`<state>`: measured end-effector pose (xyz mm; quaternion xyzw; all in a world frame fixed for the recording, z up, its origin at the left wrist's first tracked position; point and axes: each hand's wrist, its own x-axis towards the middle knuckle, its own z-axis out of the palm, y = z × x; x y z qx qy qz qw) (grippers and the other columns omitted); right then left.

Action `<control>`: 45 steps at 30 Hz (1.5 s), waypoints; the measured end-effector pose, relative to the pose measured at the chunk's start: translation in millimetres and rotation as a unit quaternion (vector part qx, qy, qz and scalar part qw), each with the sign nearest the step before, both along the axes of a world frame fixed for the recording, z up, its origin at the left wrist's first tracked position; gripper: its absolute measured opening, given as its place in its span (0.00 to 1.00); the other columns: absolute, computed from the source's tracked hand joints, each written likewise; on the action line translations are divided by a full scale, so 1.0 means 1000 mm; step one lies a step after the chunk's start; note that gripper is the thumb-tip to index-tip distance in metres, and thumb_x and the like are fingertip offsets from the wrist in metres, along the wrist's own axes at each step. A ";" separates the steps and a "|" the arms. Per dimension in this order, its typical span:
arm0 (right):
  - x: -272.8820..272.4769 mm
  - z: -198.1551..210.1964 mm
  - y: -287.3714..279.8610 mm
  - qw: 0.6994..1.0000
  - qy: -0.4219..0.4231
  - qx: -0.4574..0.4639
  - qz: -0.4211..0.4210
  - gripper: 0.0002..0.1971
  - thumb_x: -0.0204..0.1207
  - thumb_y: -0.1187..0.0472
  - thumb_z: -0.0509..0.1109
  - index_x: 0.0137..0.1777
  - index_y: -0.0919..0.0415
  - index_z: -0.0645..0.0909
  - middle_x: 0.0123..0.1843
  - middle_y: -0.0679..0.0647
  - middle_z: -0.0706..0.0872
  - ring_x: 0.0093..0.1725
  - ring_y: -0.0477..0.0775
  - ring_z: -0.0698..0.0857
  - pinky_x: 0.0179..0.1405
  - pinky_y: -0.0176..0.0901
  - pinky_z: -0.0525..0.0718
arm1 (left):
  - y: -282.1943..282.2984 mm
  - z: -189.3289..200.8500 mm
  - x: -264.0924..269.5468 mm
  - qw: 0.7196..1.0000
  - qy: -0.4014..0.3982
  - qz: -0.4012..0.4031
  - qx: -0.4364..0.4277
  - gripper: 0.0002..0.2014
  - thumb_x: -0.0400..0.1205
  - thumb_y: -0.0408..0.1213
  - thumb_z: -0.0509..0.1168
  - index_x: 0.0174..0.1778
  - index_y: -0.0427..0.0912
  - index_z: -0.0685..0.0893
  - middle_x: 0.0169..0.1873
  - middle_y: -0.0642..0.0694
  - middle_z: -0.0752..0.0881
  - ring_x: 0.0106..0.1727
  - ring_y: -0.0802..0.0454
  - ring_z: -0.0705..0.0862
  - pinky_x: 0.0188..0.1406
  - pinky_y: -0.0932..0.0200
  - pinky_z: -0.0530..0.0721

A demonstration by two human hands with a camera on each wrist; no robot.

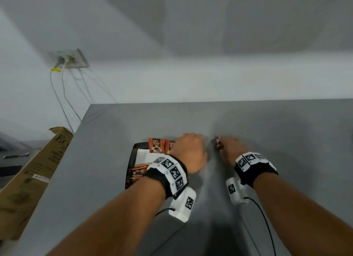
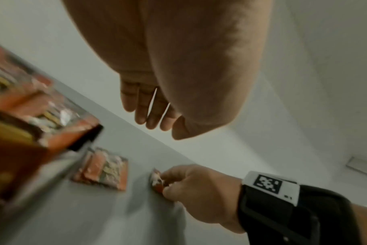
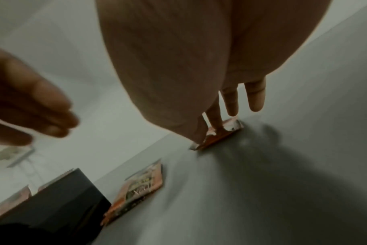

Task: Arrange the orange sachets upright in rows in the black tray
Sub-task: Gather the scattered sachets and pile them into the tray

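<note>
From the head view, the black rectangular plastic tray [image 1: 131,160] sits on the grey counter [image 1: 267,125], its long axis running away from the person. Two orange foil sachets [image 1: 156,146] stand upright at its far end, printed faces toward the camera; more lie packed edge-up nearer. The left hand [image 1: 188,152] hovers over the tray's far right corner, while the right hand [image 1: 232,150] pinches a small orange sachet [image 1: 218,144] on the counter.

In the left wrist view, the left hand's fingers [image 2: 149,109] hang straight and loose, holding nothing. A flat orange sachet [image 2: 104,171] lies on the counter beside the tray.

In the right wrist view, thumb and fingers [image 3: 215,119] grip the small sachet [image 3: 218,134], tilted on one edge
</note>
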<state>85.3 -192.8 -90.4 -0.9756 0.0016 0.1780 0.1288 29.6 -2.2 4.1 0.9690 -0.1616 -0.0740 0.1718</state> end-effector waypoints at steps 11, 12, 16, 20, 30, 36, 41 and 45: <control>-0.038 -0.022 -0.042 0.995 -0.063 0.079 -0.019 0.22 0.77 0.45 0.73 0.63 0.59 0.78 0.62 0.59 0.83 0.63 0.65 0.80 0.62 0.52 0.79 | -0.082 -0.082 0.018 0.950 0.119 0.201 0.206 0.26 0.85 0.33 0.54 0.82 0.37 0.63 0.80 0.31 0.63 0.79 0.31 0.61 0.67 0.39 0.78; -0.039 -0.020 -0.044 0.994 -0.059 0.090 -0.023 0.22 0.75 0.48 0.75 0.61 0.59 0.75 0.61 0.60 0.83 0.62 0.66 0.81 0.59 0.52 0.80 | -0.081 -0.084 0.020 0.952 0.124 0.198 0.197 0.27 0.84 0.32 0.55 0.82 0.39 0.63 0.80 0.33 0.63 0.79 0.31 0.61 0.66 0.40 0.79; -0.037 -0.013 -0.050 0.995 -0.025 0.095 -0.002 0.31 0.70 0.55 0.79 0.71 0.56 0.72 0.68 0.61 0.77 0.65 0.67 0.82 0.65 0.51 0.81 | -0.081 -0.086 0.019 0.957 0.136 0.172 0.192 0.25 0.82 0.31 0.60 0.77 0.41 0.71 0.75 0.38 0.65 0.77 0.34 0.63 0.65 0.41 0.82; -0.031 -0.010 -0.047 0.993 -0.009 0.114 0.005 0.25 0.74 0.57 0.76 0.67 0.57 0.70 0.65 0.61 0.78 0.61 0.65 0.83 0.60 0.50 0.81 | -0.081 -0.085 0.016 0.967 0.109 0.160 0.166 0.21 0.84 0.31 0.59 0.75 0.39 0.74 0.72 0.36 0.67 0.74 0.34 0.66 0.68 0.42 0.79; 0.009 0.030 -0.017 0.966 -0.008 0.256 -0.030 0.10 0.70 0.52 0.73 0.48 0.52 0.80 0.38 0.49 0.88 0.36 0.50 0.87 0.39 0.43 0.84 | -0.067 -0.039 -0.014 0.973 0.106 0.172 -0.108 0.21 0.77 0.31 0.69 0.59 0.47 0.65 0.42 0.54 0.77 0.45 0.52 0.82 0.45 0.59 0.83; 0.010 0.028 0.028 0.981 0.028 0.175 0.079 0.16 0.64 0.45 0.70 0.47 0.52 0.87 0.46 0.51 0.91 0.50 0.55 0.89 0.48 0.38 0.83 | -0.004 0.013 -0.004 0.963 0.035 0.227 -0.142 0.13 0.80 0.29 0.66 0.55 0.46 0.72 0.37 0.51 0.84 0.36 0.57 0.84 0.28 0.69 0.79; -0.004 0.012 0.052 0.987 0.045 0.134 0.072 0.33 0.71 0.51 0.79 0.74 0.57 0.73 0.74 0.60 0.69 0.73 0.62 0.75 0.71 0.42 0.73 | 0.026 0.018 -0.003 0.964 0.041 0.235 -0.119 0.06 0.79 0.32 0.65 0.50 0.44 0.77 0.37 0.47 0.86 0.37 0.49 0.85 0.34 0.55 0.83; -0.007 0.012 0.046 0.994 0.029 0.065 0.078 0.37 0.69 0.52 0.81 0.73 0.62 0.69 0.73 0.61 0.75 0.73 0.64 0.73 0.72 0.48 0.72 | 0.044 0.018 0.003 0.965 0.050 0.237 -0.098 0.04 0.80 0.32 0.61 0.47 0.45 0.77 0.38 0.47 0.86 0.37 0.47 0.86 0.33 0.54 0.86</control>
